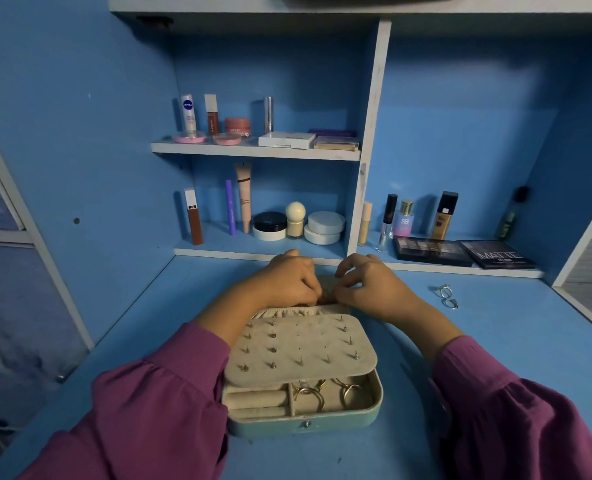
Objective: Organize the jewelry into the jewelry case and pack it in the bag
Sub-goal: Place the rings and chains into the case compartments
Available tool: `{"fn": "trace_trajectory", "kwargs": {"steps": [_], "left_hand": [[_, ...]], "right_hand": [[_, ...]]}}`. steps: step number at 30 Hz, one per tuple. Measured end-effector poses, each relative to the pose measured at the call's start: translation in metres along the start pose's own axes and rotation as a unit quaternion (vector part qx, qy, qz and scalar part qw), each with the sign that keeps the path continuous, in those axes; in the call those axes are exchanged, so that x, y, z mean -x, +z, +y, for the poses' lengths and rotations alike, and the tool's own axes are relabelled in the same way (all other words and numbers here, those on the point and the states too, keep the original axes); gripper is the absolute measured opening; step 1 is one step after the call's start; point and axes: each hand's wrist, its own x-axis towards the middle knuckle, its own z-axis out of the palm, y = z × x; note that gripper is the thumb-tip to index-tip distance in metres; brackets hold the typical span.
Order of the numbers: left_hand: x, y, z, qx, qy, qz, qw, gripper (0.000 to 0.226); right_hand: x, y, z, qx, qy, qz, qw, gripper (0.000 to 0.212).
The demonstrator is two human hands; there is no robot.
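Centrally on the blue desk sits the open teal jewelry case, its beige earring panel studded with earrings, gold rings in a front compartment. Behind the panel, the left hand and right hand curl fingers together at the lid's pocket; what they pinch is hidden. Further right lie two silver rings.
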Motion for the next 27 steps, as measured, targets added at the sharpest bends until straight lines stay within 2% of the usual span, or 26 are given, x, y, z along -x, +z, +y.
{"fn": "trace_trajectory", "kwargs": {"steps": [3, 7, 11, 13, 18, 24, 27], "left_hand": [[0.001, 0.001, -0.001, 0.035, 0.003, -0.01, 0.999, 0.014], [0.001, 0.0, -0.001, 0.062, 0.005, -0.011, 0.998, 0.025], [0.001, 0.001, -0.004, 0.086, -0.01, 0.021, 0.996, 0.025], [-0.001, 0.002, -0.004, 0.075, -0.007, 0.005, 0.997, 0.027], [0.0, 0.001, 0.002, 0.145, -0.014, -0.038, 0.989, 0.034], [-0.004, 0.003, 0.002, 0.155, -0.022, -0.073, 0.985, 0.026], [-0.005, 0.006, 0.006, 0.092, -0.032, -0.107, 0.989, 0.012]], "right_hand": [[-0.001, -0.001, 0.001, -0.013, -0.002, -0.023, 1.0, 0.016], [-0.001, -0.003, 0.001, -0.011, -0.004, -0.073, 0.997, 0.003], [0.0, -0.005, 0.005, -0.09, 0.013, -0.068, 0.994, 0.02], [0.0, -0.006, 0.006, -0.135, 0.021, -0.055, 0.989, 0.034], [-0.001, -0.007, 0.008, -0.148, 0.016, -0.061, 0.987, 0.036], [-0.003, -0.007, 0.009, -0.138, 0.008, -0.061, 0.988, 0.036], [-0.004, -0.005, 0.009, -0.126, 0.01, -0.063, 0.99, 0.033]]}}
